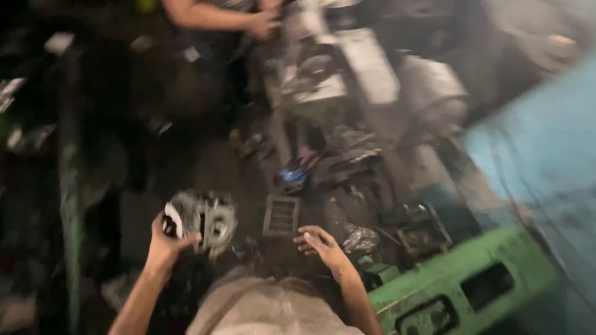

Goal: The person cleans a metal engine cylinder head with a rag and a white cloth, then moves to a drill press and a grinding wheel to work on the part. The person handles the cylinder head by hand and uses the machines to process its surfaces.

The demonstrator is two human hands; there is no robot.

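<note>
The picture is blurred by motion. My left hand (166, 243) grips a grey metal engine part (205, 218) with a round opening, held up over the dark floor. My right hand (321, 244) is empty, with its fingers spread, hovering just above the dirty floor near a small finned metal grille (282, 215) and a crumpled silvery lump (361, 238). My knee in light trousers (267, 307) fills the bottom middle.
Another person's arm and hand (261, 23) reach onto a grey machine block (329, 74) at the top. A green metal housing (459, 285) lies at lower right, a blue surface (546, 142) at right. Greasy parts and a blue scrap (292, 177) litter the middle.
</note>
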